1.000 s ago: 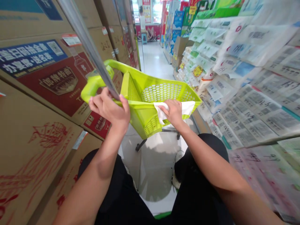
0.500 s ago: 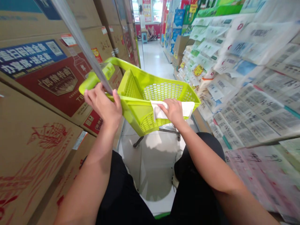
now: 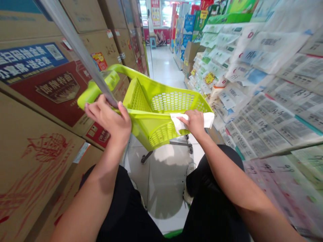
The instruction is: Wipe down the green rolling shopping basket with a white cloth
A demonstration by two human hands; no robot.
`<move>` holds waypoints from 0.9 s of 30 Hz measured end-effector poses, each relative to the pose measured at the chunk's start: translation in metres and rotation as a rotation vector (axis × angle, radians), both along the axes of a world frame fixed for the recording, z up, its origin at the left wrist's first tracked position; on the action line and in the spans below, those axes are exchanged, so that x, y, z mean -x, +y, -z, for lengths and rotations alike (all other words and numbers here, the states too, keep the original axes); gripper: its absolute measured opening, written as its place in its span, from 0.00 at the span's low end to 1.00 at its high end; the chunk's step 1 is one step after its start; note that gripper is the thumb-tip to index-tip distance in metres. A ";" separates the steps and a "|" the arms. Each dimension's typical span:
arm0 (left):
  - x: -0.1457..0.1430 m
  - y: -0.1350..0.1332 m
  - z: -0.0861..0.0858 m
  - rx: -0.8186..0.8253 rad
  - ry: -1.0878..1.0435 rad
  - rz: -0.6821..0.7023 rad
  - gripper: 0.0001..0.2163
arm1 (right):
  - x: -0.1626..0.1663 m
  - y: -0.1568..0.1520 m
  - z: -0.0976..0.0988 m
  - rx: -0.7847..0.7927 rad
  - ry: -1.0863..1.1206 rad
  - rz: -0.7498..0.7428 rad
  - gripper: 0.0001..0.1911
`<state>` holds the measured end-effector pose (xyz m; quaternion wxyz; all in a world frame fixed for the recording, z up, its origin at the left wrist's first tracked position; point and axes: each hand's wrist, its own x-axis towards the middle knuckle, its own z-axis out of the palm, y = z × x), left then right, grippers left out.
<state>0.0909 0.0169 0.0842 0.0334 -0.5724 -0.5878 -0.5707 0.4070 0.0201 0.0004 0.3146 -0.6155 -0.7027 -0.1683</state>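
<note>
2 hands steady the work here: your left is closed around the foot of the pole, your right grips the cloth. The cloth is draped over the near rim of the cart, close to its right corner, with folds hanging down the outside wall.

You appear to be wiping that rim. To do it well, press the cloth flat with your fingers and thumb astride the edge, gather the loose ends, and follow the rim in long, even strokes. Hold the pole firmly so the cart's wheels can't roll.

Your right forearm reaches up from the lower right, the back of the hand uppermost and the thumb pointing left. Your left forearm rises over your knee, thumb right of the pole, fingers left.
</note>
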 end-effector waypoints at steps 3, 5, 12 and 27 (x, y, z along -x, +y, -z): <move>-0.004 -0.003 0.005 -0.014 0.028 -0.025 0.22 | 0.043 0.003 -0.005 -0.040 0.032 -0.068 0.31; -0.006 -0.005 0.007 -0.006 0.038 -0.010 0.22 | 0.072 0.004 -0.010 -0.056 0.058 -0.102 0.31; 0.000 -0.004 0.010 -0.062 0.148 -0.093 0.21 | 0.112 0.001 -0.025 -0.013 0.029 -0.171 0.31; 0.006 0.004 0.002 -0.026 0.054 -0.073 0.23 | -0.005 0.003 0.010 -0.040 0.019 0.118 0.22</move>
